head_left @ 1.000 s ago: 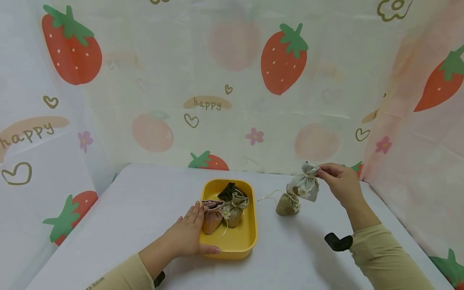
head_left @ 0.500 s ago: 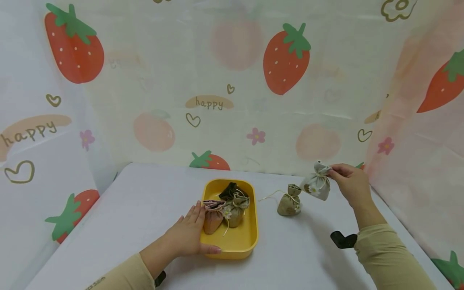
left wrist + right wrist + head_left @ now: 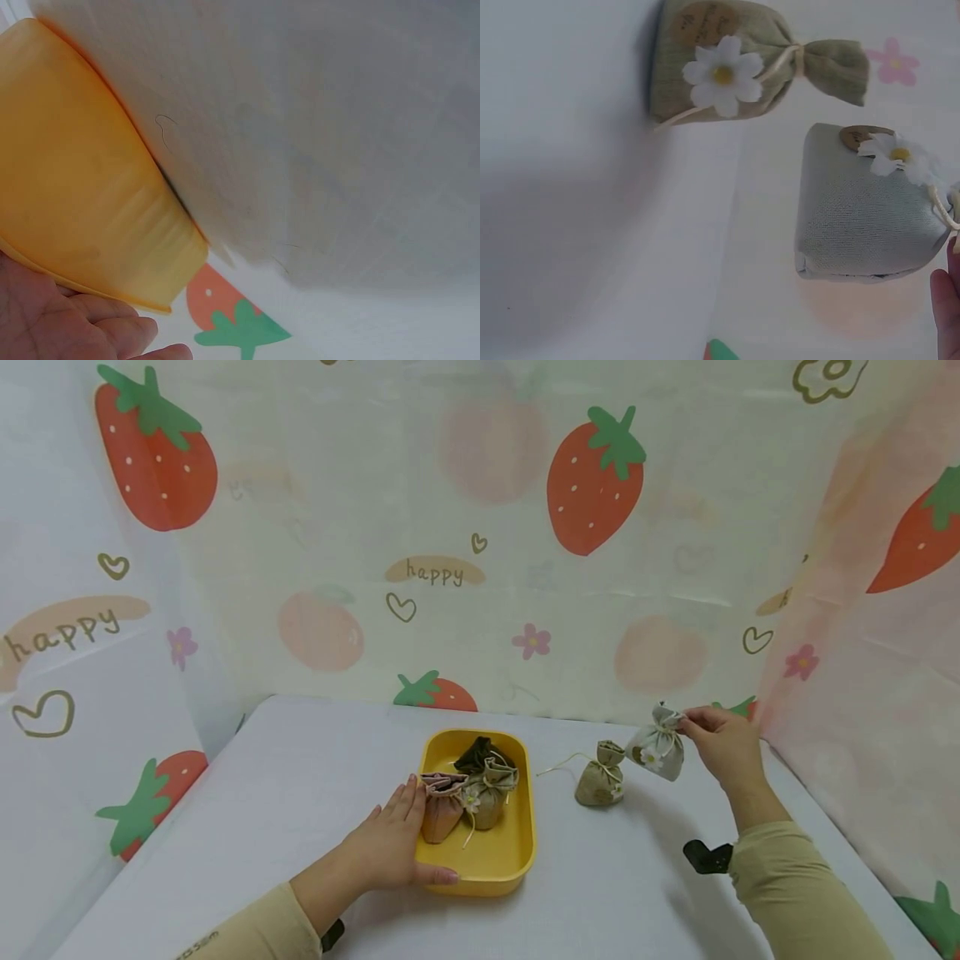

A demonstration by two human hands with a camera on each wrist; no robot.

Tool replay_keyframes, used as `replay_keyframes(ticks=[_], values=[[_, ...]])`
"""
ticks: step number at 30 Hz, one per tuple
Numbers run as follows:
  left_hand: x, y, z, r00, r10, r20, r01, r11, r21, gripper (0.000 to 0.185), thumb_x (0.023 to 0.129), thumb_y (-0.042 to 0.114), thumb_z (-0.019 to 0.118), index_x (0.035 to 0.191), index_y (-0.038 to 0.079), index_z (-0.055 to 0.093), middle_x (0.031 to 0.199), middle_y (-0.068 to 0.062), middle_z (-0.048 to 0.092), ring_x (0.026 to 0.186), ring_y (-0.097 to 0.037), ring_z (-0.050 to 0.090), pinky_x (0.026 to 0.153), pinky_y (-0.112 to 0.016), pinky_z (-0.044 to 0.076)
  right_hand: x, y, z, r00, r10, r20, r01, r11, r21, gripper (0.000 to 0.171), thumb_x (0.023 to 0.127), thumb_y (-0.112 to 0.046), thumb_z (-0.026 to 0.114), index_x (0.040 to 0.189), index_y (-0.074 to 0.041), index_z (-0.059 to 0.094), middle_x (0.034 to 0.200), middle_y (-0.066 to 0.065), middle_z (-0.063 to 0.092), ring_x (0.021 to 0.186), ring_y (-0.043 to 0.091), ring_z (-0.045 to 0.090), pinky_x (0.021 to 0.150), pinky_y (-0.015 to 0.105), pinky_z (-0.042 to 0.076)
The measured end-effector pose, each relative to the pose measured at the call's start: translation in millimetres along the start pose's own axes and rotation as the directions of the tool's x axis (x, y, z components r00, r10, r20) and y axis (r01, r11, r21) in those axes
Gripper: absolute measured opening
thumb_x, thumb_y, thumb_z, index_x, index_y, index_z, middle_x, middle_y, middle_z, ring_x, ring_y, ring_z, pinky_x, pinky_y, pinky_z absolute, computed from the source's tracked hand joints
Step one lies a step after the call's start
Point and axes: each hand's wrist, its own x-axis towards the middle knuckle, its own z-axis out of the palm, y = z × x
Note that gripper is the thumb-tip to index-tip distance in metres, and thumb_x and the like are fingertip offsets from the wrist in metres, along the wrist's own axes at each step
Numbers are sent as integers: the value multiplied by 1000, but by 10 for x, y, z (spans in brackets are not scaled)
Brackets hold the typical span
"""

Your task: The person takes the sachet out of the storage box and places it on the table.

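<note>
My right hand [image 3: 723, 745] pinches the gathered neck of a light grey drawstring pouch [image 3: 658, 745] with a white daisy, held in the air at the right. In the right wrist view that grey pouch [image 3: 870, 214] hangs above the white surface. An olive-green pouch [image 3: 598, 779], also with a daisy [image 3: 721, 75], stands upright just left of it. My left hand [image 3: 378, 847] lies with straight fingers along the left side of a yellow bin [image 3: 502, 864], thumb at its near rim. Inside stand a brownish-pink pouch [image 3: 441, 817], an olive-beige pouch [image 3: 491, 802] and a dark green pouch [image 3: 477, 753].
A white cloth covers the table [image 3: 300, 777]. A strawberry-print curtain [image 3: 465, 635] rises behind it and along both sides. The olive-green pouch's loose cord [image 3: 558, 765] trails left toward the bin.
My right hand has carried the grey pouch rightward from over the olive-green pouch, whose top now shows, then lowered it slightly. My left hand stays at the bin.
</note>
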Motion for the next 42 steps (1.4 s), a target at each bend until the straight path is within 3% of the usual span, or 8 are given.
replay_keyframes(ticks=[8, 12, 15, 29, 42], values=[[6, 1, 2, 1000, -4, 2, 4, 1000, -7, 128, 58, 85, 48, 145, -1, 11, 152, -19, 1, 138, -34, 9, 105, -55, 21, -7, 92, 108, 999, 15, 34, -12, 996, -91, 16, 86, -12, 63, 95, 0, 70, 87, 14, 70, 70, -17, 48, 61, 13, 42], [16, -7, 15, 1000, -7, 2, 7, 1000, -4, 129, 58, 86, 48, 146, -1, 10, 152, -18, 1, 138, -33, 8, 105, -55, 21, -26, 150, 174, 998, 35, 48, -28, 990, -140, 17, 86, -14, 63, 95, -2, 70, 87, 12, 70, 80, 8, 63, 65, 26, 46], [28, -18, 29, 1000, -11, 9, 11, 1000, -2, 130, 56, 87, 47, 146, 1, 9, 152, -17, 0, 139, -32, 7, 105, -54, 20, -44, 186, 217, 997, 53, 60, -43, 986, -164, 17, 87, -15, 62, 96, -3, 70, 87, 12, 70, 90, 29, 63, 66, 35, 48], [25, -15, 6, 1000, -1, 9, 1, 1000, -2, 129, 57, 87, 46, 146, 0, 10, 152, -18, 1, 138, -33, 8, 105, -55, 22, -106, 257, 283, 985, 92, 146, -58, 973, -223, 16, 87, -19, 62, 93, -7, 71, 91, 13, 69, 87, 31, 61, 64, 36, 46], [30, -26, 27, 1000, -7, 18, 7, 1000, -8, 131, 56, 87, 46, 146, 0, 9, 152, -18, 1, 139, -33, 8, 105, -55, 21, -169, 346, 322, 949, 202, 243, -184, 978, -95, 27, 91, -24, 57, 105, -3, 67, 96, 11, 69, 101, 32, 60, 82, 48, 47]])
